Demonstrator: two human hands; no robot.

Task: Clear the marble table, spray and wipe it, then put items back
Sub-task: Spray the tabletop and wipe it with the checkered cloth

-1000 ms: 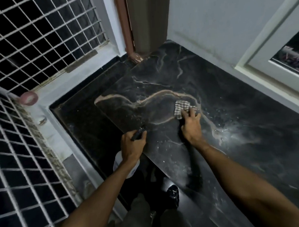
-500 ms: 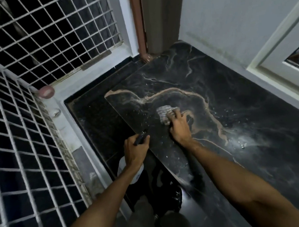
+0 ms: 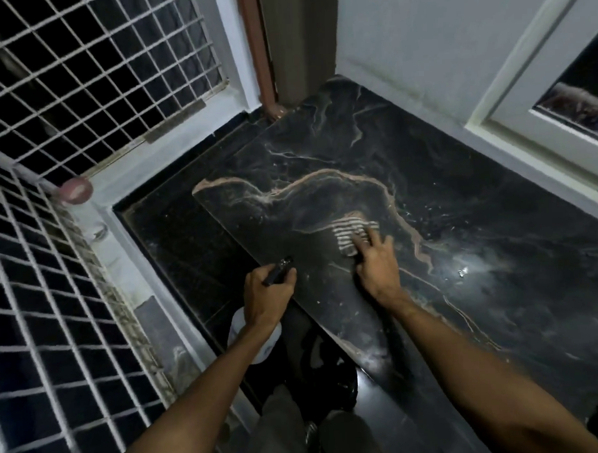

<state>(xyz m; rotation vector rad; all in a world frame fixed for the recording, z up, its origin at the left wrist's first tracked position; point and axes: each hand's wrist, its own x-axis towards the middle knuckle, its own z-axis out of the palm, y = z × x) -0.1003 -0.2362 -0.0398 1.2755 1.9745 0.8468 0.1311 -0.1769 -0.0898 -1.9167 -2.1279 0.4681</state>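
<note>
Black, tan-veined marble table (image 3: 478,201) is wiped: a checked grey-and-white cloth (image 3: 349,231) is pressed flat near its front edge by straightened fingers of the right hand (image 3: 378,272). A white, dark-nozzled spray bottle (image 3: 258,342) is gripped in the left hand (image 3: 268,296), held off the slab, likely for respraying.

surface: black marble table (image 3: 321,150) | on it: 1 checked cloth (image 3: 346,234)

Right hand (image 3: 378,274) atop checked cloth (image 3: 351,234)
</note>
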